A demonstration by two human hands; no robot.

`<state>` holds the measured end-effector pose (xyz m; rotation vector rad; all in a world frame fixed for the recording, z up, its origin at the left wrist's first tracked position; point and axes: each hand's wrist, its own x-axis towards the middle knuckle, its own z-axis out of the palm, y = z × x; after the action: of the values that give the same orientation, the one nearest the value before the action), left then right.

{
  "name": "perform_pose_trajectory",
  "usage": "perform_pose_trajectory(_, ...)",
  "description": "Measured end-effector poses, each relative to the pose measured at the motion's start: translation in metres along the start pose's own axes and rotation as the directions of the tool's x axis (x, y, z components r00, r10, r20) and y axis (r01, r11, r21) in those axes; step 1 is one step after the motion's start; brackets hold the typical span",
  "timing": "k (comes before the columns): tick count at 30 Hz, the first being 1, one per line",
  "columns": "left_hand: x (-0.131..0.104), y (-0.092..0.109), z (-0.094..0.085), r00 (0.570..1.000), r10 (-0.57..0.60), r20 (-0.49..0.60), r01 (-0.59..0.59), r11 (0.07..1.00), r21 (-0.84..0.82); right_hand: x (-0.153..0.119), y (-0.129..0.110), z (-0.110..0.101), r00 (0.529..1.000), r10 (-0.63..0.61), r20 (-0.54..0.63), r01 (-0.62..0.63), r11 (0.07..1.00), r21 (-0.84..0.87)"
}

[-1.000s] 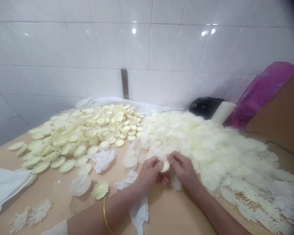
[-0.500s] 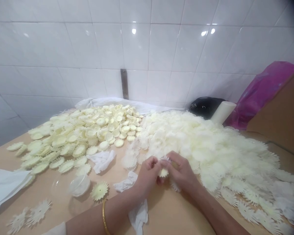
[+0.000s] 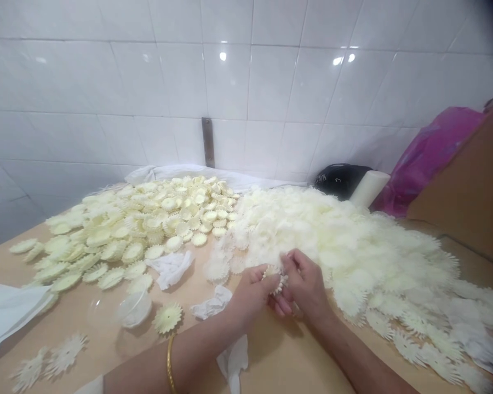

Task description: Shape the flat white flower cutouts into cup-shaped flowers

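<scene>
My left hand (image 3: 250,289) is closed on a small cream paper flower (image 3: 276,279) with a toothed rim, held upright between thumb and fingers. Just to its right, my right hand (image 3: 310,284) has thumb and forefinger pinched together; what lies in the pinch, if anything, is too small to make out. Its other fingers curl beneath the flower. In front of both hands spreads a large heap of thin, pale toothed discs (image 3: 378,257). A single finished-looking flower (image 3: 167,318) rests on the table left of my left forearm.
A pile of thicker cream flowers (image 3: 148,219) covers the back left. Nearer are a small clear cup (image 3: 135,310), crumpled white cloths (image 3: 170,269), and loose discs (image 3: 67,354). A black object (image 3: 339,180), white roll (image 3: 368,189) and pink bag (image 3: 435,150) stand along the tiled wall.
The flower has turned in my left hand so its toothed edge shows more. My right hand has drawn slightly right and up, with its thumb and forefinger off the flower.
</scene>
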<state>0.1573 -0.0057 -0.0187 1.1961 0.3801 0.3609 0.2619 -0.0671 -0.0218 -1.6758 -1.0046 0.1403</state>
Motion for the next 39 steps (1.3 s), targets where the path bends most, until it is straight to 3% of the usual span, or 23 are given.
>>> perform_pose_trajectory(7, -0.002, 0.021, 0.014, 0.998, 0.037, -0.055, -0.037, 0.999, -0.001, -0.002, -0.02, 0.009, 0.989, 0.041, -0.144, -0.041, 0.999, 0.005)
perform_pose_trajectory(10, -0.014, 0.036, 0.02, 0.995, 0.085, -0.061, -0.081, 0.995, 0.06, 0.016, -0.029, -0.006, 0.975, 0.059, -0.213, -0.051, 0.998, 0.043)
perform_pose_trajectory(11, -0.021, 0.039, 0.021, 0.994, 0.095, -0.052, -0.089, 0.991, 0.102, 0.026, -0.031, -0.017, 0.959, 0.081, -0.272, -0.065, 0.996, 0.065)
perform_pose_trajectory(13, -0.036, 0.04, 0.016, 0.996, 0.085, -0.014, -0.08, 0.969, 0.233, 0.046, -0.03, -0.043, 0.829, 0.207, -0.519, -0.14, 0.976, 0.166)
perform_pose_trajectory(15, -0.046, 0.036, 0.005, 1.0, 0.018, -0.012, -0.014, 0.962, 0.272, 0.059, -0.029, -0.066, 0.785, 0.207, -0.584, -0.122, 0.976, 0.181)
perform_pose_trajectory(16, -0.048, 0.034, -0.001, 0.999, -0.018, -0.036, 0.027, 0.965, 0.261, 0.061, -0.028, -0.072, 0.834, 0.164, -0.527, -0.086, 0.982, 0.169)
perform_pose_trajectory(18, -0.043, 0.032, -0.013, 0.992, -0.052, -0.115, 0.075, 0.977, 0.199, 0.056, -0.027, -0.07, 0.949, 0.128, -0.289, -0.073, 0.979, 0.192)
perform_pose_trajectory(19, -0.038, 0.032, -0.017, 0.988, -0.054, -0.142, 0.078, 0.983, 0.168, 0.05, -0.028, -0.063, 0.983, 0.117, -0.144, -0.082, 0.97, 0.23)
perform_pose_trajectory(22, -0.021, 0.035, -0.018, 0.99, -0.056, -0.13, 0.068, 0.994, 0.091, 0.032, -0.028, -0.035, 0.984, 0.113, 0.135, -0.158, 0.908, 0.387)
perform_pose_trajectory(27, -0.006, 0.033, -0.012, 0.989, -0.023, -0.148, 0.029, 0.999, 0.038, 0.017, -0.027, -0.009, 0.925, 0.119, 0.36, -0.286, 0.843, 0.455)
perform_pose_trajectory(30, -0.002, 0.024, -0.015, 0.987, 0.02, -0.157, -0.017, 1.0, 0.024, 0.014, -0.027, -0.005, 0.887, 0.102, 0.45, -0.341, 0.802, 0.49)
perform_pose_trajectory(33, 0.003, 0.017, -0.021, 0.975, 0.067, -0.213, -0.058, 0.997, 0.046, 0.015, -0.025, -0.001, 0.876, 0.125, 0.465, -0.369, 0.796, 0.48)
perform_pose_trajectory(39, 0.008, 0.014, -0.025, 0.956, 0.118, -0.268, -0.098, 0.991, 0.086, 0.019, -0.024, -0.004, 0.938, 0.113, 0.329, -0.216, 0.931, 0.296)
